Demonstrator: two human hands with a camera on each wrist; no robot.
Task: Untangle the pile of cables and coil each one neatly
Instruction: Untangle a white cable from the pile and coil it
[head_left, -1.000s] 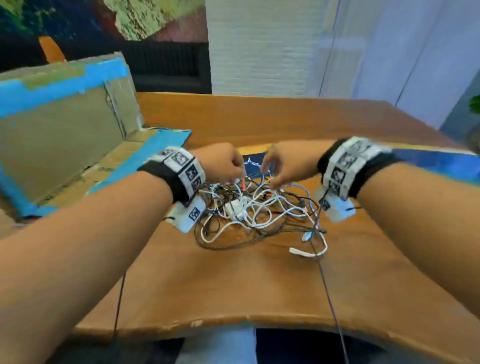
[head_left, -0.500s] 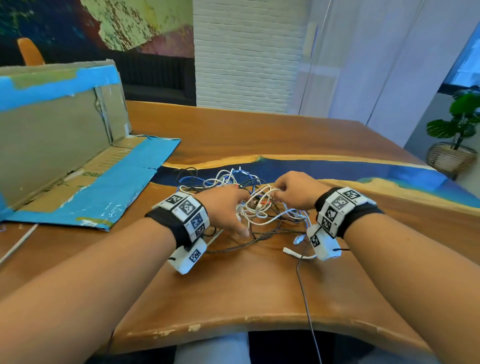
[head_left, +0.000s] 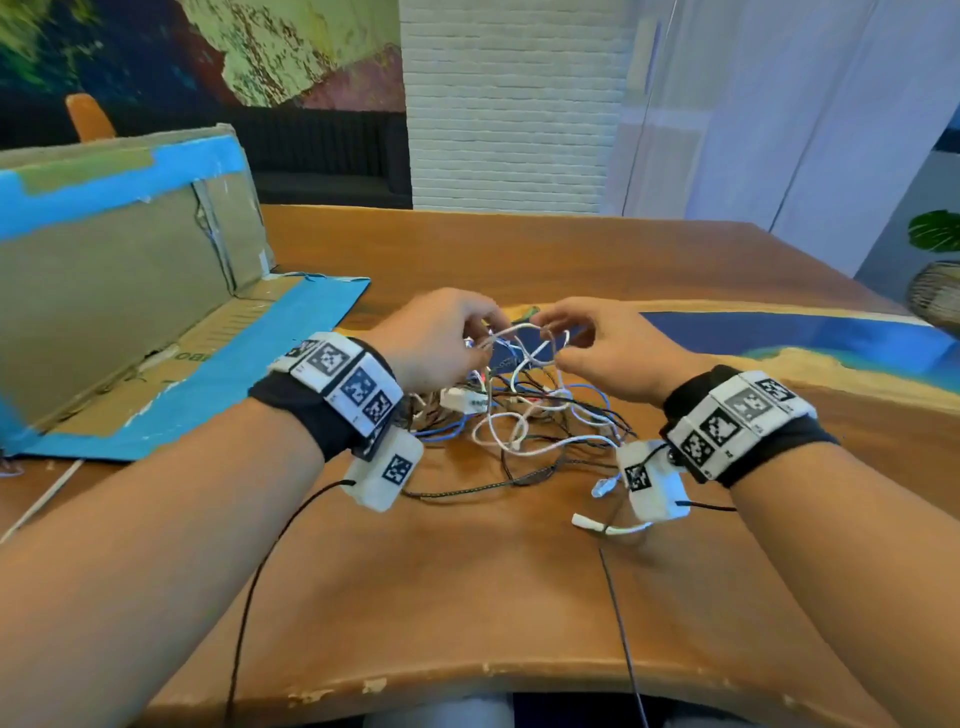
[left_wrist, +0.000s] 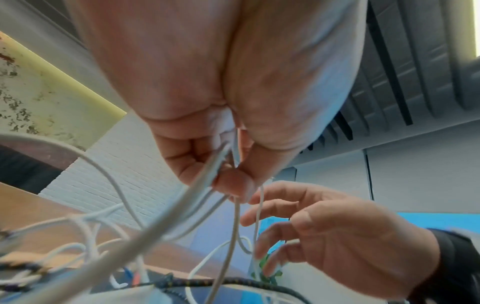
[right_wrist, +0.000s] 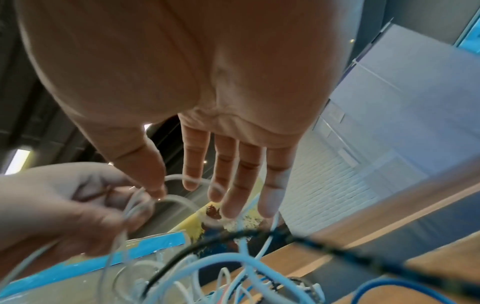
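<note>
A wooden table (head_left: 519, 597) with a blue band stands before a white brick wall (head_left: 506, 104), a painted mural (head_left: 208, 52), pale panels (head_left: 779, 130), a dark sofa (head_left: 332, 156) and a potted plant (head_left: 935, 260).

Bright daylight from right; wide-angle edge distortion; wrist views blurred close up.

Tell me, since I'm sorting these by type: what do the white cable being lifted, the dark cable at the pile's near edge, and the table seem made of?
White cable: smooth matte plastic or rubber jacket, even and unpatterned.
Dark cable: woven fabric braid, judging by its speckled weave.
Table: brown wood with a mild sheen, chipped along its near edge; the blue band looks like resin, though that is uncertain.
</note>
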